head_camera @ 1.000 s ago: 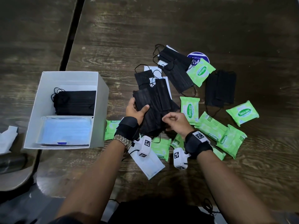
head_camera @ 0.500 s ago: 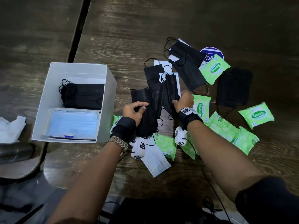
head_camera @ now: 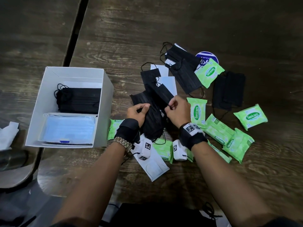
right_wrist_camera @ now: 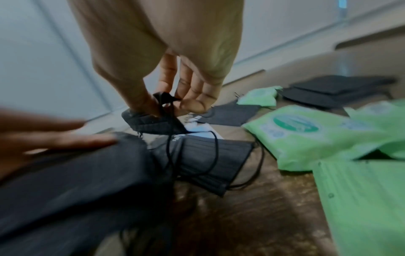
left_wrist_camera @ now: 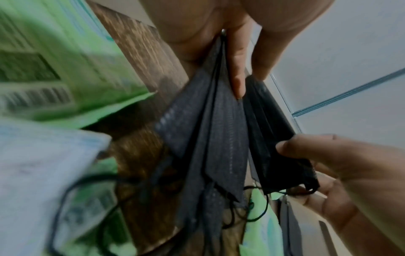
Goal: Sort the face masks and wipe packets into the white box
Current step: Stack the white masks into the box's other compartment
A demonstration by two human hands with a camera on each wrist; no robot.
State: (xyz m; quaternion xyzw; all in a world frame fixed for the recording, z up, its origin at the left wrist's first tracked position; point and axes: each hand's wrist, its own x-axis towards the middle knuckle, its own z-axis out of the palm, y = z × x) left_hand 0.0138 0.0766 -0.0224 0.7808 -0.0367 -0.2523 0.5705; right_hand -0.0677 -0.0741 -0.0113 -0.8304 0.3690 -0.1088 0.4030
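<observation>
Bystanders on the dark wooden tabletop

The tabletop is dark, grained wood, with a black gap running from 12 o'clock down toward 8 o'clock between two boards. At 1 o'clock a round blue-and-white sticker lies partly covered. At 9 o'clock, at the frame's edge, sits a crumpled white tissue; just below it a dark cylindrical object lies on its side, too dim to identify. Near 6 o'clock a flat white paper envelope lies on the wood. At the bottom edge a black cord curls beside a dark mass that cannot be made out.
</observation>
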